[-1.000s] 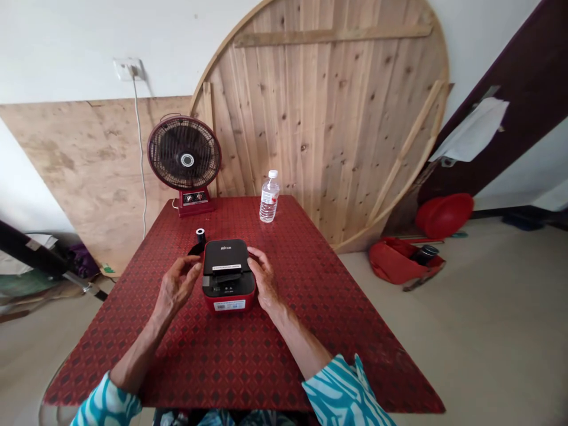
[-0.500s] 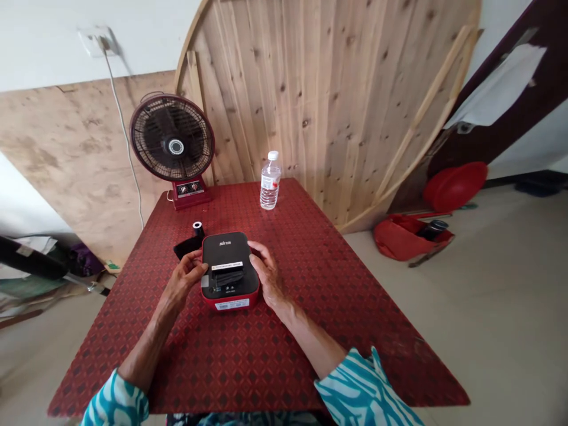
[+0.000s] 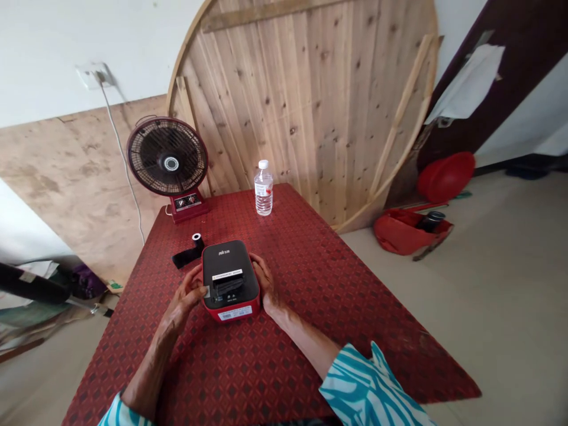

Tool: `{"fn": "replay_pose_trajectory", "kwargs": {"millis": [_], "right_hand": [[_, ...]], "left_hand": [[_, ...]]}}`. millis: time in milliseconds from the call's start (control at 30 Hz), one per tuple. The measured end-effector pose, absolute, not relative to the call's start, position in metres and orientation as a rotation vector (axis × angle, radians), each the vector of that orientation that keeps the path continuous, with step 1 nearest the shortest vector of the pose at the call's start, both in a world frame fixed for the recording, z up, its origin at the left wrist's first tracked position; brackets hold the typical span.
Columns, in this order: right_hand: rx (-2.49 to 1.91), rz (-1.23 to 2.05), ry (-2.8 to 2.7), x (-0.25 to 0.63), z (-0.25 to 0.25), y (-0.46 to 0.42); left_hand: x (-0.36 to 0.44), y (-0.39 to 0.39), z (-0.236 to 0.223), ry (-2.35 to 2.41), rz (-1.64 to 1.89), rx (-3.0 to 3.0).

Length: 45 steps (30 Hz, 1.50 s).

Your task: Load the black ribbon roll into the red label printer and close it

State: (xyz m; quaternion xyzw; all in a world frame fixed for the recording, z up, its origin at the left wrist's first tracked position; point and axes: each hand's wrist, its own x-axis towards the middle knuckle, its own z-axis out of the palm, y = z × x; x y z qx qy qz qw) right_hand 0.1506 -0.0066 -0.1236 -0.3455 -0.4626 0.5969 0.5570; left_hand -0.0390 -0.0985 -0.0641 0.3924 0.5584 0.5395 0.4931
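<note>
A boxy red-and-black device [image 3: 231,269] with rounded corners rests on the red patterned table. A white strip and a dark recess mark its top, and a white label is stuck on its near side. My left hand [image 3: 189,296] grips its left side, the thumb on the top edge and the other fingers partly hidden along the side. Against the opposite side presses my right hand [image 3: 266,284], its fingers curled around the far right edge. Just behind and left of the device lie a black strap-like piece [image 3: 186,257] and a small dark cylinder with a white end [image 3: 197,239].
Farther back on the table [image 3: 355,331] stand a red fan [image 3: 168,163] and a clear water bottle [image 3: 264,189]. A large round wooden panel [image 3: 310,106] leans against the wall. On the floor at right are a red bag [image 3: 394,234] and a red basin [image 3: 446,176].
My right hand's fingers and thumb have slid lower onto the device's right side. The whole view has shifted slightly; both hands stay at the device.
</note>
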Motion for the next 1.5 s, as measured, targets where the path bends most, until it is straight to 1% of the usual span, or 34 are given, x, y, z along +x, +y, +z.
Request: {"fn": "replay_pose_trajectory", "kwargs": {"millis": [233,400,567,800,933,1000,1067,1200,1267,1333,1500], "right_hand": [[-0.81,1.398,-1.118,0.151,-0.125,-0.005],[-0.806,1.403,-1.126,0.151,-0.126,-0.006],[-0.784,1.403,-1.118,0.152,-0.124,-0.008],[-0.763,1.354,-1.157,0.151,-0.123,-0.006],[-0.755,1.32,-1.17,0.151,-0.121,-0.005],[-0.749,1.32,-1.172,0.151,-0.12,-0.005],[-0.742,1.315,-1.177,0.151,-0.119,-0.005],[-0.723,1.306,-1.164,0.151,-0.118,-0.004],[-0.717,1.308,-1.149,0.151,-0.118,-0.003],[-0.714,1.309,-1.15,0.15,-0.118,-0.003],[-0.705,1.308,-1.143,0.149,-0.118,-0.003]], "left_hand": [[-0.038,-0.094,-0.069,1.252,1.316,0.801],[-0.037,-0.095,-0.07,1.229,1.324,0.825],[-0.038,-0.093,-0.076,1.295,1.358,0.874],[-0.035,-0.095,-0.072,1.34,1.357,0.906],[-0.04,-0.099,-0.056,1.496,1.353,1.119],[-0.042,-0.098,-0.038,1.691,1.283,1.371],[-0.037,-0.091,-0.017,1.848,1.141,1.686],[-0.017,-0.057,0.01,1.751,0.687,2.216],[-0.008,-0.035,0.012,1.695,0.433,2.27],[-0.002,-0.016,0.008,1.658,0.283,2.26],[-0.003,0.005,0.0,1.575,0.198,2.235]]}}
